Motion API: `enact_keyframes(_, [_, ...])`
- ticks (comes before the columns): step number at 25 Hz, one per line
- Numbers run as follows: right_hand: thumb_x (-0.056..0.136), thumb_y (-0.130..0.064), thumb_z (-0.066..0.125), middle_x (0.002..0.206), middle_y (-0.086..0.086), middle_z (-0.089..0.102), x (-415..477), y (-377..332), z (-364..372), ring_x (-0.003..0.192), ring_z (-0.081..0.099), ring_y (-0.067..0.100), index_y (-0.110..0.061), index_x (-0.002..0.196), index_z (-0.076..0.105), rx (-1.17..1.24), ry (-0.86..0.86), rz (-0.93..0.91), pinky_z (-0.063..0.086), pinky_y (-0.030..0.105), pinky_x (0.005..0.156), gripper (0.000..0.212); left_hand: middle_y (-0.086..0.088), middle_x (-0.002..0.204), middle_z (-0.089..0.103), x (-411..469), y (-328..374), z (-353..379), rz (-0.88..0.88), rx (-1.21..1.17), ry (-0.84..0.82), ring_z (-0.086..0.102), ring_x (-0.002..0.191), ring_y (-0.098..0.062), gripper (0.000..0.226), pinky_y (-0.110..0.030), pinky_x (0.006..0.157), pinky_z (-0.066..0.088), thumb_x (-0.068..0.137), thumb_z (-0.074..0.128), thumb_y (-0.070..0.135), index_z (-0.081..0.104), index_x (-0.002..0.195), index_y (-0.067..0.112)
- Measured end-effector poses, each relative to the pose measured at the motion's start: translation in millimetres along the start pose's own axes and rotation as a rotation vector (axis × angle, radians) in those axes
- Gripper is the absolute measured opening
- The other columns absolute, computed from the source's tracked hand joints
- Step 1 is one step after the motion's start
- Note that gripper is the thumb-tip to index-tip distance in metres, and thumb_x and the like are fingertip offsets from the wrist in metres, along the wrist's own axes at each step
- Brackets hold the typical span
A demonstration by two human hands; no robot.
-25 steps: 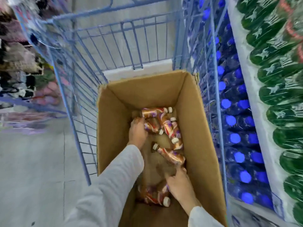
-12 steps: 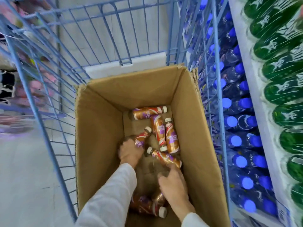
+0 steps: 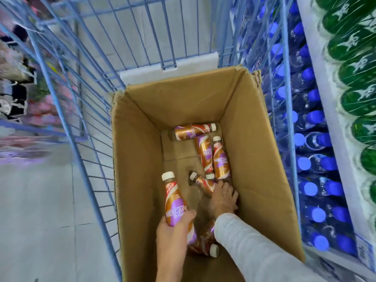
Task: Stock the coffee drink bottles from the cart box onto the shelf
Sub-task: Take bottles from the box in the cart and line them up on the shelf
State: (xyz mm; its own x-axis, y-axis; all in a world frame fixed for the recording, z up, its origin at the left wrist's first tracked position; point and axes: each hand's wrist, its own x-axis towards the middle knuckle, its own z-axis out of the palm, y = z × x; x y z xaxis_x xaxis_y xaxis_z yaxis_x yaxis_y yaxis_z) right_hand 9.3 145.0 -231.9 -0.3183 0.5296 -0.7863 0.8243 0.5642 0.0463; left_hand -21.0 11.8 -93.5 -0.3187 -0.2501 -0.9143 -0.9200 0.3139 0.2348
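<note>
Cart mesh [image 3: 291, 127] between box [image 3: 254, 149] and shelved water bottles [image 3: 317, 163].

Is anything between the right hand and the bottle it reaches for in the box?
Nothing visible does. The right hand has its fingers on the lower end of the tilted bottle on the floor of the box. The left hand grips an upright bottle off to the side, clear of that reach.
</note>
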Motion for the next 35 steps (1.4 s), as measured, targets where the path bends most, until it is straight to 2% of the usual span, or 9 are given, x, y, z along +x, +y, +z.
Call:
enact_keyframes(3, [0.091,-0.038,0.065,0.147,0.012,0.046,-24.3,-0.4,-10.6,0.137,0.045,0.032,-0.013,0.150,0.034,0.364,-0.121,0.117,0.035,0.044,0.112,0.071,-0.010,0.098,0.071,-22.0,0.9,-19.0,0.064,-0.055,0.007,0.071,0.088,-0.028,0.057,-0.040,0.077,0.060,0.067,0.090,0.034,0.063,0.114,0.014])
enact_keyframes(6, [0.084,-0.038,0.075,0.114,0.015,0.070,-78.9,5.7,-42.5,0.101,0.067,0.030,-0.006,0.130,0.062,0.911,-0.352,0.110,0.054,0.042,0.092,0.058,-0.009,0.098,0.068,-60.9,3.1,-42.0,0.160,-0.067,-0.017,0.068,0.089,-0.026,0.053,-0.035,0.071,0.058,0.071,0.088,0.034,0.061,0.112,0.014])
enact_keyframes(12, [0.060,-0.041,0.090,0.103,0.015,0.076,-243.3,35.3,-122.5,0.086,0.073,0.027,-0.011,0.123,0.067,1.502,-0.320,-0.177,0.056,0.040,0.073,0.074,-0.004,0.094,0.077,-161.3,2.6,-100.9,0.490,-0.065,-0.304,0.075,0.088,-0.026,0.050,-0.047,0.083,0.062,0.061,0.088,0.037,0.068,0.105,0.022])
enact_keyframes(16, [0.066,-0.033,0.083,0.086,-0.003,0.078,-356.9,75.7,-150.6,0.071,0.072,0.010,-0.011,0.109,0.071,1.712,-0.138,-0.419,0.057,0.026,0.063,0.050,-0.010,0.091,0.078,-232.2,-11.0,-127.2,0.714,-0.070,-0.553,0.074,0.075,-0.023,0.046,-0.036,0.067,0.062,0.063,0.088,0.035,0.072,0.103,0.018])
enact_keyframes(19, [0.053,-0.027,0.089,0.079,0.008,0.075,-433.2,119.0,-150.1,0.061,0.071,0.019,-0.010,0.095,0.076,1.869,-0.009,-0.541,0.056,0.030,0.052,0.048,-0.012,0.101,0.077,-287.2,-29.4,-130.8,0.825,-0.026,-0.750,0.071,0.083,-0.023,0.059,-0.044,0.078,0.059,0.059,0.082,0.044,0.071,0.111,0.017])
enact_keyframes(23, [0.042,-0.018,0.090,0.088,0.019,0.073,-502.6,182.5,-138.7,0.067,0.071,0.027,0.006,0.119,0.061,1.993,0.266,-0.510,0.058,0.035,0.057,0.087,-0.012,0.102,0.077,-351.5,-58.8,-116.2,0.925,0.083,-0.990,0.072,0.087,-0.024,0.057,-0.039,0.078,0.059,0.059,0.085,0.043,0.073,0.110,0.023])
enact_keyframes(27, [0.051,-0.014,0.085,0.097,0.026,0.071,-555.7,254.2,-112.9,0.073,0.072,0.030,0.009,0.132,0.050,2.146,0.482,-0.567,0.058,0.035,0.060,0.091,-0.014,0.100,0.077,-402.7,-106.1,-79.3,0.906,0.134,-1.151,0.074,0.083,-0.027,0.059,-0.036,0.069,0.060,0.054,0.091,0.041,0.075,0.107,0.020])
enact_keyframes(31, [0.058,-0.010,0.081,0.100,0.022,0.074,-603.0,333.9,-76.3,0.078,0.075,0.027,0.002,0.124,0.061,2.209,0.689,-0.549,0.059,0.032,0.061,0.070,-0.011,0.093,0.077,-451.1,-170.1,-32.4,0.878,0.245,-1.291,0.074,0.072,-0.020,0.059,-0.029,0.059,0.057,0.048,0.092,0.038,0.078,0.101,0.017])
enact_keyframes(35, [0.057,-0.012,0.083,0.090,0.010,0.075,-659.6,429.9,-34.2,0.074,0.071,0.018,-0.007,0.105,0.073,2.174,0.967,-0.483,0.056,0.024,0.060,0.049,-0.014,0.099,0.077,-510.2,-262.3,6.1,0.899,0.329,-1.440,0.073,0.079,-0.023,0.058,-0.030,0.066,0.059,0.051,0.091,0.033,0.078,0.104,0.012])
